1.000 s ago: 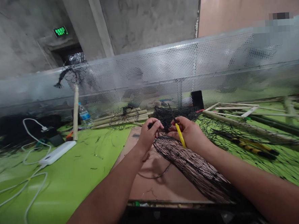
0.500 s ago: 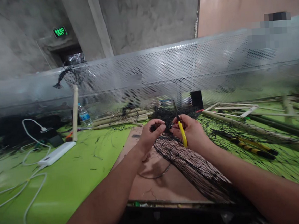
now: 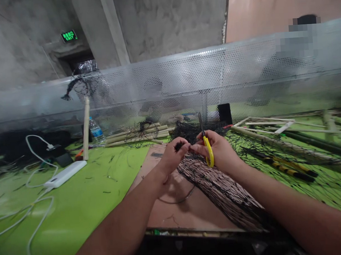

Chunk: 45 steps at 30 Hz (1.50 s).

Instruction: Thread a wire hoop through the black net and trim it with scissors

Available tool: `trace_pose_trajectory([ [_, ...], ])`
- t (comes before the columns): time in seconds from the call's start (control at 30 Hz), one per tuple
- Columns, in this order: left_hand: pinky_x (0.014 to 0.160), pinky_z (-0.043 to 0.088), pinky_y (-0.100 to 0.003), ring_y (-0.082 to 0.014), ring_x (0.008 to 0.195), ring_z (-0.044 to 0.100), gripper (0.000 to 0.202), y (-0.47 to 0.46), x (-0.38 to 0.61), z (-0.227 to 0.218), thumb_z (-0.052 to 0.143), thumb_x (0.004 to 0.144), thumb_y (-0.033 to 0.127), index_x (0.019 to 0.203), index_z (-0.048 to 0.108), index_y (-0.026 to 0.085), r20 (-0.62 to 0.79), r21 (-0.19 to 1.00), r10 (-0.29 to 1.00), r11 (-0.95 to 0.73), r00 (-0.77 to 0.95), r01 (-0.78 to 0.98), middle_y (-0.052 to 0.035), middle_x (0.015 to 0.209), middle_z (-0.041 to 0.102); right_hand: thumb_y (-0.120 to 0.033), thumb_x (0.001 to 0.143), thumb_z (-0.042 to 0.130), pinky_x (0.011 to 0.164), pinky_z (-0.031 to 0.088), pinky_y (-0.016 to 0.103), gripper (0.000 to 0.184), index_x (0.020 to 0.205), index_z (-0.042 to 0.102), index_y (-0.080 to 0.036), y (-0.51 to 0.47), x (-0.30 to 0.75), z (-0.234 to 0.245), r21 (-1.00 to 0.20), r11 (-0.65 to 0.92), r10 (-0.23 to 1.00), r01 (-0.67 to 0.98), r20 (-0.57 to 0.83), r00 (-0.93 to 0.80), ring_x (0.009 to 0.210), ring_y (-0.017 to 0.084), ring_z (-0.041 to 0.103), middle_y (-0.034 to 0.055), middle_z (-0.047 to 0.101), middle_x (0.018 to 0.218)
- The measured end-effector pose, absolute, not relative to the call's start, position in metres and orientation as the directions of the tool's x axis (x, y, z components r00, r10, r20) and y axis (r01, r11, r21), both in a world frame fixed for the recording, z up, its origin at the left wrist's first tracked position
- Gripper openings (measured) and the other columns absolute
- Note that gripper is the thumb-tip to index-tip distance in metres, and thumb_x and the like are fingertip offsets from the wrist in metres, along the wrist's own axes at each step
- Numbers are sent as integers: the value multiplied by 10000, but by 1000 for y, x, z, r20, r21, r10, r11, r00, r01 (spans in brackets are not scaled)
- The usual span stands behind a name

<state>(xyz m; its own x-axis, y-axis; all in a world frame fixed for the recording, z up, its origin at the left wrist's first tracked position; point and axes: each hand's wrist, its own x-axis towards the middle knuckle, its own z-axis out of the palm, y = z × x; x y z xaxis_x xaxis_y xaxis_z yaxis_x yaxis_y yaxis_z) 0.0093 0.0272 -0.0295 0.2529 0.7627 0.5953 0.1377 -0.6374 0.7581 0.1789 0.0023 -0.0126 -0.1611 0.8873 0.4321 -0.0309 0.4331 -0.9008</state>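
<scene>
My left hand (image 3: 172,156) is closed in a pinch on a small tuft of black netting (image 3: 178,146). My right hand (image 3: 218,151) grips yellow-handled scissors (image 3: 208,152), their dark blades pointing up and away, and its fingertips meet the left hand's at the tuft. A long bunched strip of black net (image 3: 220,188) runs from under both hands toward me across a brown cardboard sheet (image 3: 175,212) on the green table (image 3: 77,202).
Left lie a white power bank (image 3: 65,174) with white cables, a water bottle (image 3: 96,130) and an upright wooden stick (image 3: 85,127). Bamboo sticks (image 3: 136,135) and loose net lie behind. Wooden frames (image 3: 262,123) and a yellow-black rod (image 3: 288,170) are right. A perforated metal screen (image 3: 185,84) closes the back.
The scissors have swung from slanting across my right hand to nearly upright. Both hands have lifted slightly and closed together on the tuft of net.
</scene>
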Motion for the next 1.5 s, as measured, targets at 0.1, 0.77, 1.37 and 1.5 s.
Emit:
trace_pose_trajectory([
  [0.1, 505, 373, -201, -71, 507, 455, 273, 30, 9, -29, 555, 827, 415, 736, 556, 158, 589, 792, 791, -606, 166, 72, 25, 621, 521, -395, 653, 724, 513, 366, 226, 373, 895, 523, -194, 5, 181, -17, -865, 469, 881, 179, 442, -170, 581, 115, 496, -29, 555, 672],
  [0.77, 508, 405, -193, -82, 522, 477, 220, 39, 7, -32, 596, 784, 372, 822, 611, 156, 605, 793, 795, -597, -49, 120, 29, 603, 522, -469, 736, 610, 492, 270, 213, 291, 784, 510, -200, -5, 179, -13, -526, 468, 877, 710, 379, -296, 552, 106, 403, -44, 484, 600],
  [1.37, 706, 441, -200, -112, 737, 582, 123, 33, 6, -28, 545, 773, 211, 777, 657, 159, 732, 590, 676, -692, 88, 416, 3, 772, 659, -541, 793, 532, 486, 246, 208, 374, 674, 407, -210, -4, 183, -16, -421, 491, 852, 763, 413, -321, 520, 104, 382, -42, 456, 559],
  [1.5, 697, 430, -193, -106, 722, 575, 133, 33, 6, -27, 523, 769, 183, 754, 653, 161, 739, 549, 661, -703, 130, 452, 13, 752, 649, -532, 806, 521, 476, 225, 212, 387, 647, 402, -201, -3, 184, -16, -407, 517, 836, 753, 428, -343, 498, 94, 356, -48, 422, 532],
])
